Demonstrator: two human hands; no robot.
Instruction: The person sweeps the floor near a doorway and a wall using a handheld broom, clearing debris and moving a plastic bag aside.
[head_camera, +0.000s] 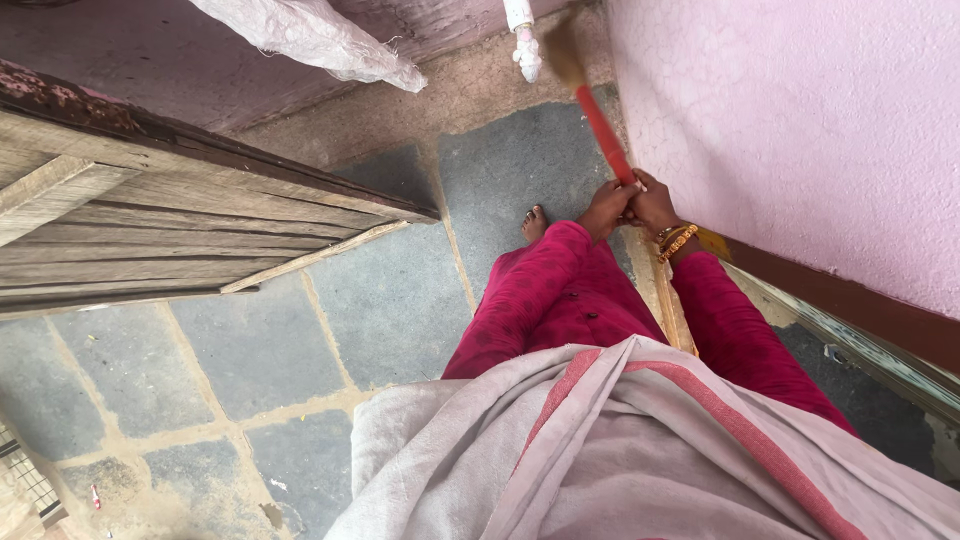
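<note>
Both hands are wrapped round one red broom handle, low at its near end. The left hand has its fingers curled shut on the handle, and the right hand is clamped just beside it, the two touching. From their fingers the handle runs up and away to a blurred, pale brush head near the foot of the pink wall. Gold bangles sit on the right wrist, just behind that hand. Magenta sleeves lead back from both hands to a grey shawl with a pink stripe. Just left of the left hand's fingers a bare foot rests on the grey stone floor. Well off to the left stands a weathered wooden door.
</note>
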